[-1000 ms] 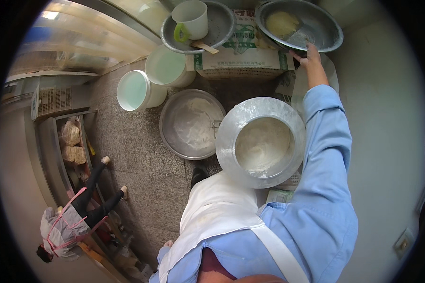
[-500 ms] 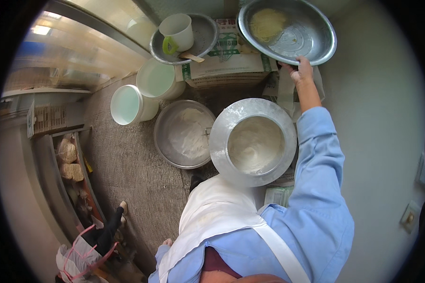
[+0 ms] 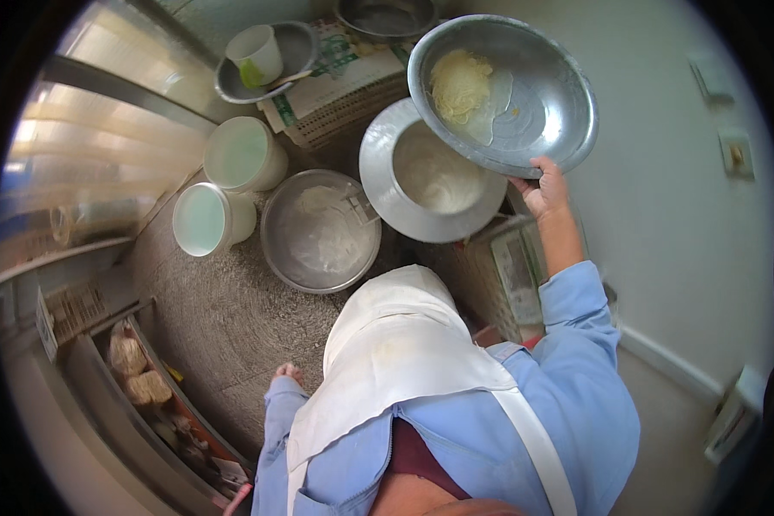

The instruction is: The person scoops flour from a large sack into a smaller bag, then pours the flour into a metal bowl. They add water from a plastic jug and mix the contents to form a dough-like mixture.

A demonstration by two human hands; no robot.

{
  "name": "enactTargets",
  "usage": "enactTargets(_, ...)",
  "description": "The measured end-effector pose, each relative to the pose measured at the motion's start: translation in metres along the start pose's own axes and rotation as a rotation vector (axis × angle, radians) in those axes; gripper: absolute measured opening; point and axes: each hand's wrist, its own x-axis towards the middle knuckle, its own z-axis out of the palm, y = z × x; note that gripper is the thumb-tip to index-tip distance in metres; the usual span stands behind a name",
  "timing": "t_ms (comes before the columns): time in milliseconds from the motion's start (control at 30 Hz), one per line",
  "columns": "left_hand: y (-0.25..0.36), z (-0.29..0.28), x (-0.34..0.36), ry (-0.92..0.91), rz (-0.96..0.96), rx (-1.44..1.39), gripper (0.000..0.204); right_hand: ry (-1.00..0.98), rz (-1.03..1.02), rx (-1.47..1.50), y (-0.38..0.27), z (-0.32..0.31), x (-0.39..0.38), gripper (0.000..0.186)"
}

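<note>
A wide metal basin (image 3: 546, 90), tilted a little, is gripped at its near rim by my right hand (image 3: 547, 191). Inside it lies a pale yellow, pasty mass (image 3: 461, 84) with some clear liquid beside it. The basin hangs partly over a large metal pot (image 3: 382, 185) whose broad rim surrounds white flour (image 3: 439, 176). To the left, a round metal bowl (image 3: 282, 232) on the floor also holds flour, with a wire-like handle at its edge. My left hand (image 3: 289, 371) hangs low beside the white apron, fingers curled, holding nothing visible.
Two white buckets (image 3: 248, 155) stand left of the flour bowl. Behind, a carton (image 3: 344, 90) carries a metal bowl (image 3: 297, 45) with a white jug (image 3: 255, 53), and another metal bowl (image 3: 387, 17). A wall (image 3: 654, 172) runs along the right; shelving (image 3: 159, 400) stands lower left.
My right hand has brought the basin off the carton toward me, over the pot. The bowl behind it has come into view. A person at lower left has mostly left the picture.
</note>
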Motion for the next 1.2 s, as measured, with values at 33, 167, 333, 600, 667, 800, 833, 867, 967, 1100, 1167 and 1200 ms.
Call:
enactTargets(33,0.015,-0.006,0.013,-0.026,0.018,-0.049,0.012,0.037,-0.004,-0.002,0.005,-0.012,-0.018,0.037)
enactTargets(167,0.078,-0.015,0.049,-0.126,0.263,0.161,0.022,0.197,0.023,0.143,0.024,-0.034,-0.055,0.038)
enactTargets(333,0.116,0.002,0.040,-0.135,0.495,0.313,0.026,0.244,0.069,0.185,0.030,-0.091,-0.115,0.042)
enactTargets(600,0.070,0.054,0.000,-0.528,0.579,0.474,0.026,0.333,0.084,0.190,0.035,-0.161,-0.142,0.047)
enactTargets(667,0.059,0.068,-0.021,-0.420,0.559,0.599,0.025,0.324,0.071,0.190,0.036,-0.172,-0.140,0.047)
enactTargets(800,0.052,0.091,-0.065,-0.334,0.537,0.803,0.018,0.366,0.111,0.260,0.038,-0.190,-0.132,0.044)
enactTargets(833,0.053,0.096,-0.072,-0.319,0.575,0.891,0.019,0.354,0.133,0.280,0.039,-0.194,-0.131,0.043)
enactTargets(867,0.051,0.102,-0.078,-0.338,0.512,0.692,0.020,0.343,0.142,0.266,0.038,-0.201,-0.133,0.041)
enactTargets(967,0.054,0.114,-0.081,-0.346,0.581,0.711,0.020,0.308,0.175,0.247,0.035,-0.211,-0.132,0.039)
enactTargets(1100,0.051,0.130,-0.079,-0.413,0.559,0.542,0.023,0.212,0.224,0.271,0.034,-0.212,-0.130,0.026)
enactTargets(1167,0.048,0.135,-0.080,-0.415,0.619,0.573,0.024,0.192,0.252,0.262,0.033,-0.209,-0.128,0.026)
enactTargets(1200,0.045,0.136,-0.081,-0.375,0.625,0.652,0.024,0.251,0.265,0.247,0.031,-0.208,-0.127,0.026)
